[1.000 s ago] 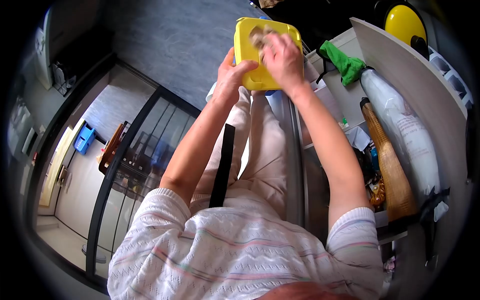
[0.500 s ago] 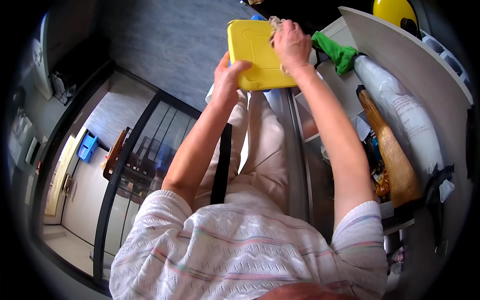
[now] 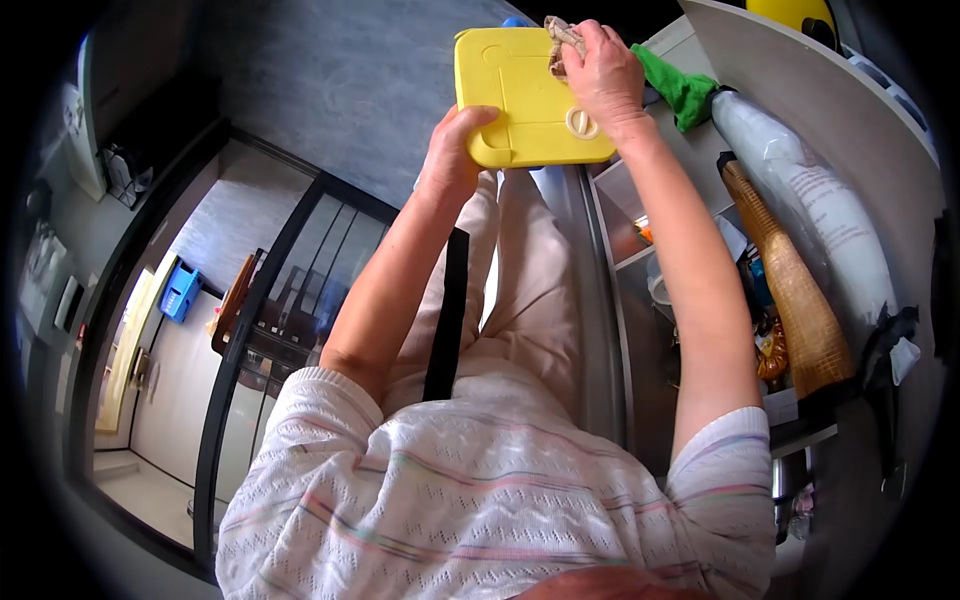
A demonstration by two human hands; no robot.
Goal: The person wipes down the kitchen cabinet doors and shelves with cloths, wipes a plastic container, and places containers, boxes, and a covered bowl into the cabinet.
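Observation:
A yellow plastic lid, rounded at the corners and with raised lines, is held up in front of me. Along its left edge my left hand grips it, thumb on top and fingers underneath. My right hand is closed on a crumpled beige-brown cloth at the lid's upper right. Just below that hand, a round white dial-like piece shows on the lid. A bit of blue peeks out behind the far edge; what it belongs to is hidden.
On my right, an open cabinet holds assorted items. A green cloth, a plastic-wrapped white roll and a long golden-brown bundle lie over it. To the left stands a black-framed glass door, with a blue basket beyond.
My right hand and the cloth have shifted up and right across the lid, uncovering the white round piece. The lid sits slightly higher in view.

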